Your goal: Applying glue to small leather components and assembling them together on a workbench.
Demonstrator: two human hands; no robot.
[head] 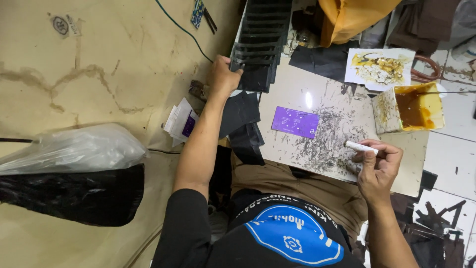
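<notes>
Two hands at work. Left hand (223, 77), fingers curled, grips a stack (258, 47) of flat black pieces at 12 o'clock. Glossy purple card (295, 122) lies centre on the scuffed board (322, 94). Right hand (379, 168) pinches a white marker (361, 147) at 3 o'clock, below a glue-stained square tub (409, 106).

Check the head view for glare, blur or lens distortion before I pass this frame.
Head view: light is even and soft; one small glare spot on the work board above the purple card, plus sheen on the clear plastic bag. Focus holds on the left hand and right hand holding a white marker. Wide-angle stretch shows toward the corners; the shirt at bottom edge is slightly soft.
</notes>
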